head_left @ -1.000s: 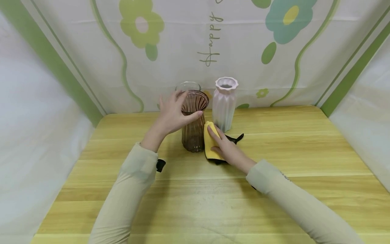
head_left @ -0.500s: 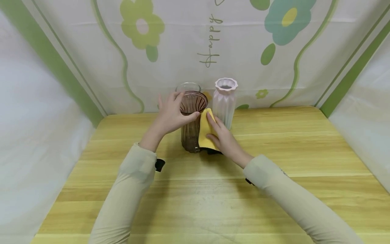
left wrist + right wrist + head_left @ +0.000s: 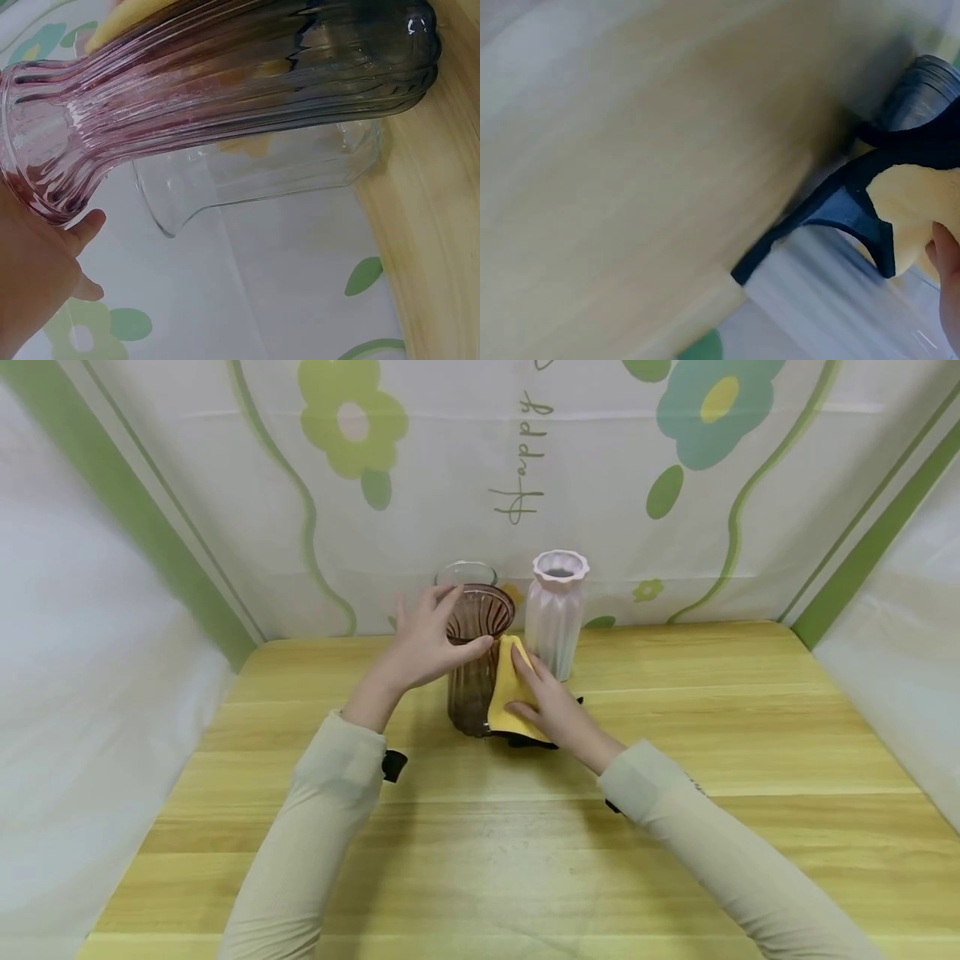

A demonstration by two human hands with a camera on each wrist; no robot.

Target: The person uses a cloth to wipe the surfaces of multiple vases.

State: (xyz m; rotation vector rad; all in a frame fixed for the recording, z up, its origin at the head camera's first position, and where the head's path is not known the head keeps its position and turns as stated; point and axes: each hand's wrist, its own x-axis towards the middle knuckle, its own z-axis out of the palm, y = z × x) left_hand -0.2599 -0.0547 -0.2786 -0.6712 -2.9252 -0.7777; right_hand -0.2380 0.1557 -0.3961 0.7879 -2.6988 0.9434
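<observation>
A ribbed glass vase point(image 3: 468, 697), purple-pink at the flared top and smoky grey toward the base, stands upright on the table. My left hand point(image 3: 427, 642) holds it at the rim, thumb in front and fingers around the far side. With my right hand point(image 3: 557, 703) I grip a yellow cloth point(image 3: 510, 697) with black edging, laid against the vase's right side. In the right wrist view, the dark border point(image 3: 840, 199) of the cloth hangs loose below my thumb. The right fingers behind the cloth are mostly hidden.
Close behind the tinted vase stands a clear glass vase point(image 3: 292, 176). A pleated vase point(image 3: 553, 622), pale pink fading to white, stands just right of the cloth. The wooden table point(image 3: 510, 860) ends at a flower-printed backdrop point(image 3: 585, 460).
My right hand has slid the cloth up and left along the tinted vase, then slightly down again; its black tail swings. The left hand and all the vases stay in place.
</observation>
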